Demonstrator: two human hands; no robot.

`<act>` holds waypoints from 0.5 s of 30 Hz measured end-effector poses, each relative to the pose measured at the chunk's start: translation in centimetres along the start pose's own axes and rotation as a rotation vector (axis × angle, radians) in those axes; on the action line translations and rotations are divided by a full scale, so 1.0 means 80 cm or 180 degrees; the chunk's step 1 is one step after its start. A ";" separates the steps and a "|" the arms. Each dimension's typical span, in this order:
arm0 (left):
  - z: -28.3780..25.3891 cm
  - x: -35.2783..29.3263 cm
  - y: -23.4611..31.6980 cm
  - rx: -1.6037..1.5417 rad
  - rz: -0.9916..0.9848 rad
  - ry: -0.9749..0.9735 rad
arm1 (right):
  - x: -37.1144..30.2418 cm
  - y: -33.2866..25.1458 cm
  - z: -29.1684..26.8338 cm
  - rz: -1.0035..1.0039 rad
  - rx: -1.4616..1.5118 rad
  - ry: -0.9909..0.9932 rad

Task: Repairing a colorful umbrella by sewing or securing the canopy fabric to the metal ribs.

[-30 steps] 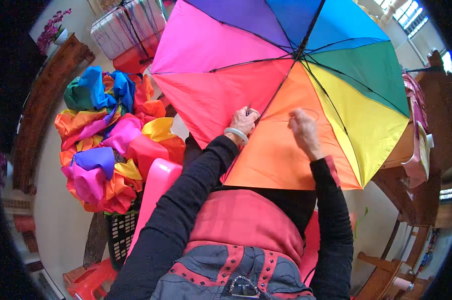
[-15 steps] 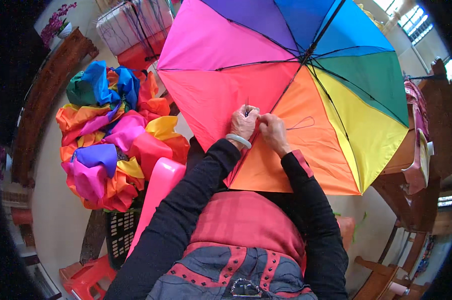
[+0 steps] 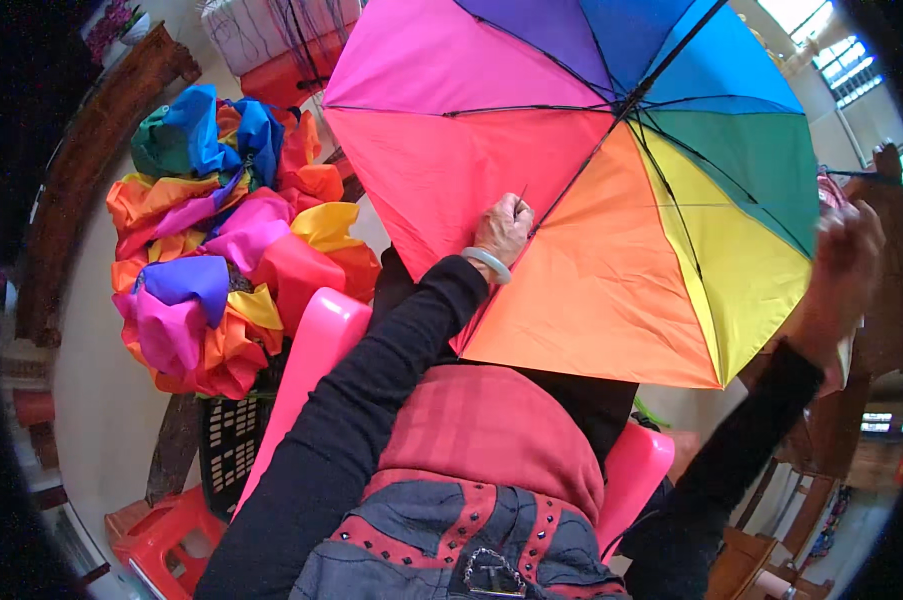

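An upturned rainbow umbrella [image 3: 571, 290] lies spread over my lap, its black ribs and shaft [image 3: 671, 58] facing me. My left hand [image 3: 504, 226] is closed at the seam between the red and orange panels, pinching the umbrella there. A short thin dark piece sticks up past its fingertips; I cannot make out what it is. Far out to the right, beyond the green and yellow panels, my right hand [image 3: 846, 250] is raised and blurred, its fingers drawn together. A thin thread [image 3: 686, 205] runs straight across the orange and yellow panels toward it.
On the left, a heap of rainbow fabric [image 3: 211, 240] rests over a black plastic basket [image 3: 233, 450]. A pink chair armrest [image 3: 311, 370] stands beside my left arm, and a red stool [image 3: 166, 535] lower left. Dark wooden furniture [image 3: 71, 190] lines the left side.
My right hand has swung from beside my left hand out to the far right. The loose thread loop on the orange panel is now a straight line. My left hand stays at the seam.
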State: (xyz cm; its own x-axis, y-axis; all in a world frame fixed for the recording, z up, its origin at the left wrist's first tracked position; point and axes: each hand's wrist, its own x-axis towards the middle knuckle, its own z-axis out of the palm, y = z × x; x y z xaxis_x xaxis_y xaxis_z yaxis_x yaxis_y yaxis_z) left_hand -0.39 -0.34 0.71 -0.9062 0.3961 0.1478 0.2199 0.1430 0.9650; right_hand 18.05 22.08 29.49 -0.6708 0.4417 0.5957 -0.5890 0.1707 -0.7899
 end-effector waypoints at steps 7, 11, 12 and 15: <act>-0.003 0.001 -0.012 0.0273 0.0021 -0.0320 | -0.040 -0.063 -0.070 0.0003 -0.0187 0.0240; -0.011 0.006 -0.009 0.0331 0.0095 -0.0547 | -0.067 -0.019 -0.147 0.0084 -0.0711 0.1437; -0.014 0.007 -0.004 0.0366 0.0094 -0.0638 | -0.077 -0.015 -0.180 0.0150 -0.0726 0.1475; -0.019 0.009 0.006 0.0347 0.0025 -0.0863 | -0.100 -0.010 -0.230 0.0306 -0.0740 0.1577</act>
State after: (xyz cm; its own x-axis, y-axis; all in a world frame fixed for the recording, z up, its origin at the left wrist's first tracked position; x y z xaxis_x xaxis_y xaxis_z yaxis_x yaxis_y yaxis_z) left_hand -1.49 -1.37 1.58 -0.7780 0.6235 0.0776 0.2773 0.2298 0.9329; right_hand 32.19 34.62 22.63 -0.3915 0.8167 0.4240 -0.3830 0.2744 -0.8821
